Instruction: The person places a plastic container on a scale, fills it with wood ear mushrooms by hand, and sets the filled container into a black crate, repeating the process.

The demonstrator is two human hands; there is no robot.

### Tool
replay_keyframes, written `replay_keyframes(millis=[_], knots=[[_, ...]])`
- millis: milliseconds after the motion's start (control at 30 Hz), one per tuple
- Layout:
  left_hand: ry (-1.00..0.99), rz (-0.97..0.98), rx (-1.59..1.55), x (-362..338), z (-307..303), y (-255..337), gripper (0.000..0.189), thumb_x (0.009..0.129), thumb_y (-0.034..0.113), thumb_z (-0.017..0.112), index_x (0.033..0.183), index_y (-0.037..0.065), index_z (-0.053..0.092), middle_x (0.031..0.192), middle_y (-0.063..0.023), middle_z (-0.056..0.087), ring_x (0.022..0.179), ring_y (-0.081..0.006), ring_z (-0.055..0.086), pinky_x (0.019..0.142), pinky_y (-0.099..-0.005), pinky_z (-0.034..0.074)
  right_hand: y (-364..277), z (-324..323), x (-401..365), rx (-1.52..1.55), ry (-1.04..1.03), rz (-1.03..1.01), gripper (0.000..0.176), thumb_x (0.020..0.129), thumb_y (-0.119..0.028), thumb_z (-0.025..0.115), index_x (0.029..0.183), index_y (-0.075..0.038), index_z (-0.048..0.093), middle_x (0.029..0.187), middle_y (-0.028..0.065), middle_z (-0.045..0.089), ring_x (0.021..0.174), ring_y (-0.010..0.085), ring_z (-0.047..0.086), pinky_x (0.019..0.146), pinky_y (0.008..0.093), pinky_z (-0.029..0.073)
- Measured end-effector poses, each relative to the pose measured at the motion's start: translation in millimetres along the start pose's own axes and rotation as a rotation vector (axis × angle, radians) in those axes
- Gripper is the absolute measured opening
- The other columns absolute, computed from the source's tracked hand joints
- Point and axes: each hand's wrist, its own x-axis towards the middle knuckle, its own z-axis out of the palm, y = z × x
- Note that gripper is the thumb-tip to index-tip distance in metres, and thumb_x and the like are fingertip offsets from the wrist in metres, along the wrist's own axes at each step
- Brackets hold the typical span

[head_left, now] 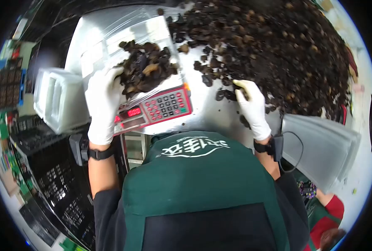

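A mound of dark wood ear mushrooms (146,69) rests on the plastic-wrapped pan of a red digital scale (165,104). My left hand (102,94), in a white glove, is at the mound's left edge, with fingers and thumb apart and touching it. Over the steel table (211,113), my white-gloved right hand (253,106) has thumb and index finger bent around a small dark mushroom piece at the near edge of the big heap (274,50). Its other fingers are partly hidden. The scale's red display is lit, its digits too blurred to read.
Stacked clear plastic tubs (54,100) stand left of the scale. More translucent tubs (320,146) are at the right, near my wrist. Black crates (60,180) are stacked at lower left. Another person's red sleeve (334,207) shows at lower right.
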Motion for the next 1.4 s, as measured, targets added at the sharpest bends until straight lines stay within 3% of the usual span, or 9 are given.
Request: replay_keyframes(millis=[300, 467, 600, 767, 900, 1033, 1133, 1267, 1400], knots=[[-0.056, 0.023, 0.04, 8.3, -5.8, -11.5, 0.027, 0.077, -0.004, 0.072, 0.1, 0.01, 0.073, 0.088, -0.0079, 0.071, 0.091, -0.0265, 0.067, 0.087, -0.0368, 0.05, 4.0, 42.1, 2.5, -0.217, -0.186, -0.185, 0.043, 0.074, 0.002, 0.068, 0.115, -0.011, 0.067, 0.1, 0.0092, 0.067, 0.096, 0.0279, 0.065, 0.083, 0.0394, 0.054], [-0.147, -0.215, -0.182, 10.9, -19.4, 0.7, 0.03, 0.079, -0.005, 0.069, 0.106, 0.009, 0.07, 0.094, -0.011, 0.07, 0.094, -0.0303, 0.067, 0.085, -0.0379, 0.052, -17.0, 52.3, 31.4, -0.021, -0.046, -0.142, 0.025, 0.079, -0.001, 0.068, 0.103, -0.01, 0.068, 0.091, 0.0105, 0.067, 0.083, 0.0307, 0.066, 0.076, 0.0377, 0.055], [-0.146, -0.027, -0.007, 13.0, -26.0, 12.4, 0.028, 0.082, 0.0, 0.062, 0.107, 0.009, 0.069, 0.103, -0.0108, 0.067, 0.095, -0.0327, 0.065, 0.084, -0.0388, 0.051, 1.8, 82.5, 40.8, -0.249, -0.152, -0.243, 0.017, 0.079, -0.013, 0.07, 0.096, -0.013, 0.067, 0.082, 0.0085, 0.064, 0.08, 0.029, 0.067, 0.068, 0.0411, 0.053], [-0.003, -0.052, -0.025, 23.4, -20.7, 21.0, 0.037, 0.081, -0.004, 0.059, 0.114, 0.011, 0.069, 0.108, -0.0106, 0.066, 0.1, -0.0326, 0.063, 0.089, -0.0402, 0.05, -72.9, 36.9, 79.0, 0.072, -0.175, -0.065, 0.018, 0.084, -0.009, 0.068, 0.102, -0.01, 0.07, 0.094, 0.0102, 0.072, 0.081, 0.025, 0.07, 0.072, 0.0326, 0.056], [0.082, 0.055, -0.08, 32.3, -4.7, 26.8, 0.044, 0.084, -0.009, 0.054, 0.122, 0.009, 0.067, 0.117, -0.0155, 0.068, 0.11, -0.0337, 0.064, 0.098, -0.0407, 0.049, -133.8, 34.7, 111.8, 0.422, -0.172, -0.266, 0.022, 0.089, -0.012, 0.065, 0.11, -0.007, 0.069, 0.099, 0.0132, 0.071, 0.083, 0.0268, 0.07, 0.075, 0.0339, 0.056], [-0.052, 0.105, -0.342, 34.6, 7.3, 31.2, 0.046, 0.089, -0.011, 0.051, 0.127, 0.01, 0.066, 0.121, -0.0131, 0.069, 0.114, -0.0295, 0.064, 0.101, -0.0356, 0.048, -132.6, 74.1, 135.5, 0.038, 0.02, -0.699, 0.034, 0.087, -0.011, 0.068, 0.121, -0.011, 0.067, 0.093, 0.0101, 0.068, 0.072, 0.0217, 0.065, 0.066, 0.0297, 0.052], [-0.065, 0.12, -0.285, 32.6, 11.2, 29.4, 0.046, 0.089, -0.01, 0.051, 0.128, 0.01, 0.065, 0.123, -0.0136, 0.067, 0.118, -0.0303, 0.062, 0.106, -0.0393, 0.044, -127.5, 85.4, 139.5, 0.147, 0.112, -0.714, 0.036, 0.085, -0.01, 0.069, 0.121, -0.011, 0.065, 0.083, 0.0084, 0.065, 0.067, 0.0201, 0.062, 0.064, 0.0299, 0.051], [-0.023, -0.006, -0.279, 33.2, -1.1, 27.9, 0.047, 0.087, -0.008, 0.054, 0.13, 0.01, 0.063, 0.127, -0.0141, 0.065, 0.116, -0.0318, 0.061, 0.106, -0.0413, 0.042, -140.3, 50.6, 138.4, 0.211, -0.349, -0.313, 0.041, 0.083, -0.011, 0.069, 0.123, -0.008, 0.065, 0.082, 0.0097, 0.066, 0.071, 0.0224, 0.065, 0.068, 0.0334, 0.054], [0.089, -0.083, -0.218, 33.2, -23.4, -9.4, 0.048, 0.088, -0.004, 0.055, 0.134, 0.009, 0.059, 0.122, -0.0122, 0.065, 0.11, -0.0234, 0.062, 0.101, -0.0352, 0.045, -134.4, 19.4, 124.4, 0.44, -0.352, -0.133, 0.037, 0.087, -0.008, 0.067, 0.123, -0.007, 0.065, 0.079, -0.0001, 0.062, 0.068, 0.0054, 0.056, 0.064, 0.0229, 0.047]])
